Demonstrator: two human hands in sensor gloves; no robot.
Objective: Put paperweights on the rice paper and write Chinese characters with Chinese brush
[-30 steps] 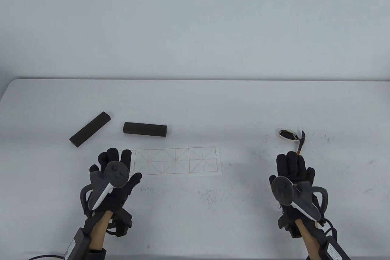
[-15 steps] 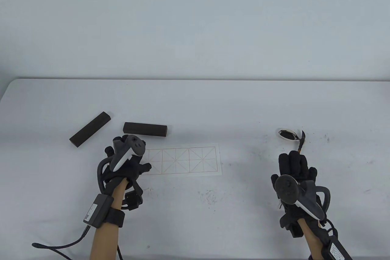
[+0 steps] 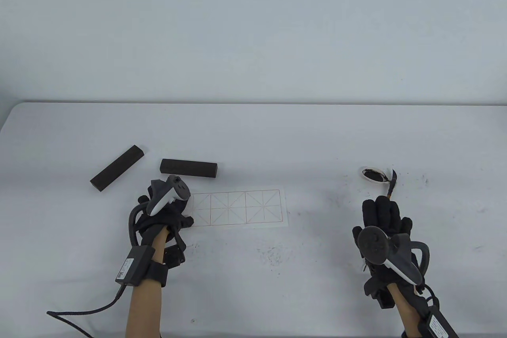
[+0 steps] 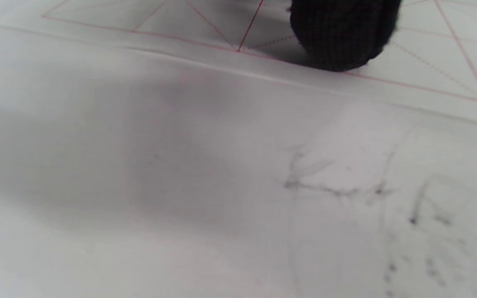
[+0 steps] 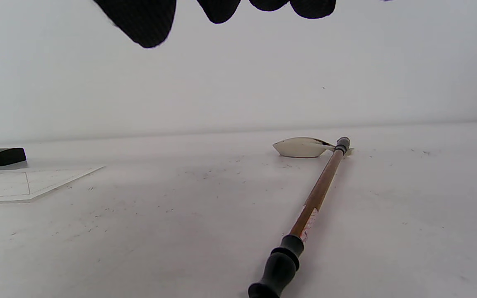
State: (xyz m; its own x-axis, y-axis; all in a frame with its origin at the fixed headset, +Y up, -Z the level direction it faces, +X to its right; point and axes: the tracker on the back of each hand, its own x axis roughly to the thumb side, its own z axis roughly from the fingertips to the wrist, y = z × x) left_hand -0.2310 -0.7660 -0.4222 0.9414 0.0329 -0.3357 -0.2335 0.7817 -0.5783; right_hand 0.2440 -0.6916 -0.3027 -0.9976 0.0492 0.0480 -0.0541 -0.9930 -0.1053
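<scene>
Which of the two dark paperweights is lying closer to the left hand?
The horizontal paperweight, just beyond the left hand near the rice paper. The slanted paperweight lies further left.

The tabletop (image 3: 253,136) is smooth matt white, speckled with dried ink. The rice paper (image 3: 237,207) is thin matt sheet with a fine red printed grid. Both paperweights (image 3: 189,168) (image 3: 117,168) look dark, matt and wood-like. The Chinese brush (image 5: 317,194) has a glossy brown wooden shaft with black end caps. Both hands (image 3: 168,211) (image 3: 384,215) wear black knitted cloth gloves. The ink dish (image 5: 302,147) is smooth, cream-white.
</scene>
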